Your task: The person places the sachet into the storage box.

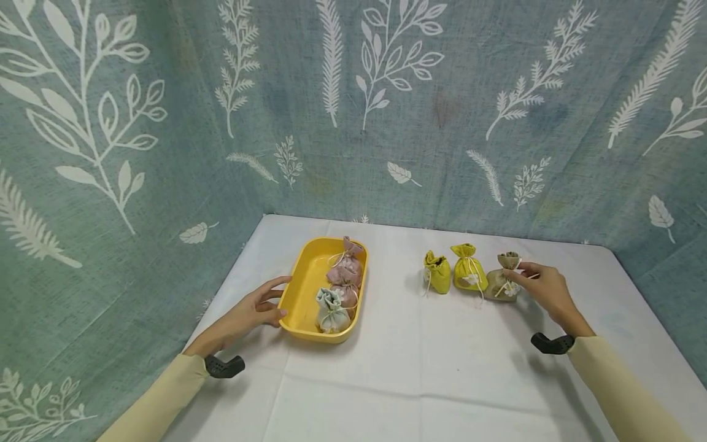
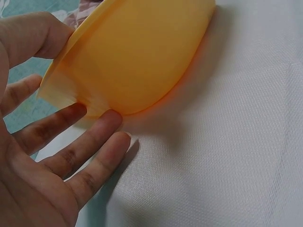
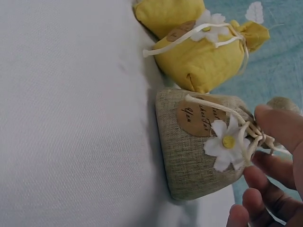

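My left hand (image 1: pixel 248 318) is at the left side of a yellow plastic tray (image 1: pixel 299 294), thumb at the rim and spread, fairly straight fingers (image 2: pixel 85 146) against the outer wall. My right hand (image 1: pixel 545 290) pinches the gathered neck of a beige-brown drawstring pouch (image 3: pixel 189 161) between thumb and fingers. The pouch stands upright on the table, with a white fabric flower and a round paper tag on its front. Close beside it are two yellow drawstring pouches, one with a white flower (image 1: pixel 469 270) and another (image 1: pixel 439 274) further left.
Inside the tray, along its right side, sit pink pouches (image 1: pixel 347 270) and a pale mint pouch (image 1: pixel 332 316). A white cloth (image 1: pixel 386 380) covers the table. A teal leaf-print curtain (image 1: pixel 353 159) hangs behind and to the left.
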The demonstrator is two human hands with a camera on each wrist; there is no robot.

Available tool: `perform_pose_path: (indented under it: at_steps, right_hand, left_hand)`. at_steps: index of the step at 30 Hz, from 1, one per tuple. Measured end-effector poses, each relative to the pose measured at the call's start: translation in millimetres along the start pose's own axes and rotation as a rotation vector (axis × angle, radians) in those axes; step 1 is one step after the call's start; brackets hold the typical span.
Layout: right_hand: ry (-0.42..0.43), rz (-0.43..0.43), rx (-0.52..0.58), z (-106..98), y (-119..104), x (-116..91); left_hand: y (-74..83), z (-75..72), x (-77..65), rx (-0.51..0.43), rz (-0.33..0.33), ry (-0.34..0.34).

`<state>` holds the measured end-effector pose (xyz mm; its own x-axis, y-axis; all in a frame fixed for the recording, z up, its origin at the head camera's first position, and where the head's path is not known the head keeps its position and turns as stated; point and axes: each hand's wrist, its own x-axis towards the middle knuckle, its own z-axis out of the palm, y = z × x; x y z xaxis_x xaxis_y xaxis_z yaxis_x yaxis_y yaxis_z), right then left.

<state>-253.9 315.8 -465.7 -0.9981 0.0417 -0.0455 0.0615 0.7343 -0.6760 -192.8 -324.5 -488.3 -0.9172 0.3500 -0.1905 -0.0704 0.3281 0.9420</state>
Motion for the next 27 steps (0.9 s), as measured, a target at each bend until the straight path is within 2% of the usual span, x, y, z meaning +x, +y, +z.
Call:
perform_pose_path:
  at_steps: [5,11,27]
  right_hand:
    - [-0.062,0.028,0.036,2.3,2.2,2.7]
    - [-0.088,0.031,0.097,1.8,4.0,4.1]
    - [-0.009,-0.037,0.071,2.3,3.1,-3.9]
  left_hand:
    - [0.3,0.7,-1.0,-0.004,0.001,-0.006]
    - [1.0,1.1,-0.4,0.002,0.001,-0.002]
    - [0.5,-0.1,0.2,-0.007,-0.015,0.000]
